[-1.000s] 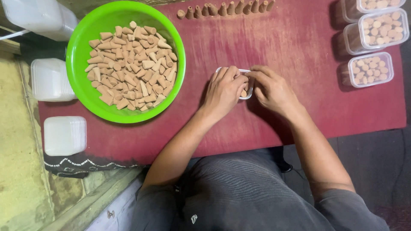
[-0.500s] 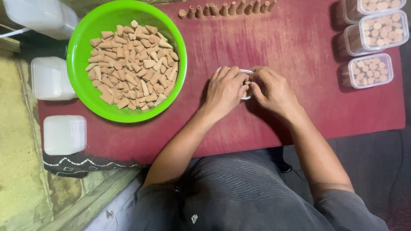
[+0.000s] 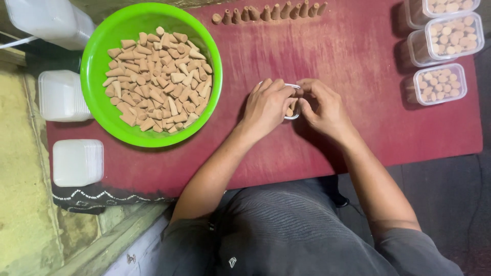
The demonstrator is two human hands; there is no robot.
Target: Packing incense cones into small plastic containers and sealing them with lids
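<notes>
At centre frame: a small clear box [image 3: 293,102] is held on the table [image 3: 358,61] between both hands, mostly hidden by the fingers.
Left hand [image 3: 267,105]: curled over the box's left side, grip closed on the box, apparently to steady it.
Right hand [image 3: 323,106]: fingertips are pinched at the box's right edge; a tan piece is glimpsed between the hands, but whether it is gripped cannot be told.
Box: thin, transparent plastic with rounded corners; only its upper and lower edges are seen.
Bowl [image 3: 102,66]: bright green, round, smooth plastic, set at upper left within reach of the left hand; it is heaped with loose cones [image 3: 158,76].
Cones: tan, matte, tapered, lying every way in the bowl.
Row [image 3: 268,12]: more cones are stood upright in a line along the top edge of the table, tips up, well apart from the hands.
Filled boxes [image 3: 440,84]: three clear boxes are packed with cones, round bases up, and kept at upper right, out of the way.
Lids [image 3: 76,162]: two stacks of flat, frosted white pieces are kept at the left edge, below a white container [image 3: 51,20].
Table: covered in worn, dark red cloth with pale scuffs.
</notes>
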